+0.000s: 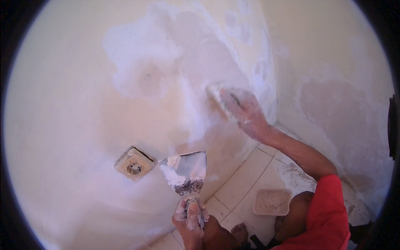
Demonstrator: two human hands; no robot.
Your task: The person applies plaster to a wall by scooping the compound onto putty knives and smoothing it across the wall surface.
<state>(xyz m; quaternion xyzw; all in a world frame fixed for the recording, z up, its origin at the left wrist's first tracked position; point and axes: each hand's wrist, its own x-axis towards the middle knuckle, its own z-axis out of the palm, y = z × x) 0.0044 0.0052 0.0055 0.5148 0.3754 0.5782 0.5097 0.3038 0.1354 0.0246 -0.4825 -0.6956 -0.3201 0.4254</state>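
Note:
My left hand (pixel 190 217), dusted white, is closed round the handle of a wide putty knife (pixel 184 168). Its blade points up, smeared with pale filler and dark stains, just in front of the wall. Higher and to the right, my right hand (pixel 246 111) grips a flat whitish tool (pixel 215 95) held against the wall. Motion blurs that tool, and its exact kind cannot be made out. Around it the wall (pixel 208 62) carries damp greyish-pink patches with white, chalky edges, close to the corner.
Left of the putty knife, a dirty wall socket (pixel 134 166) sits slightly proud of the wall. A shallow rectangular tub (pixel 272 202) stands on the tiled floor (pixel 246 179) beside my knee. The adjoining right wall (pixel 337 108) is patched too. A dark object (pixel 392 127) borders the right edge.

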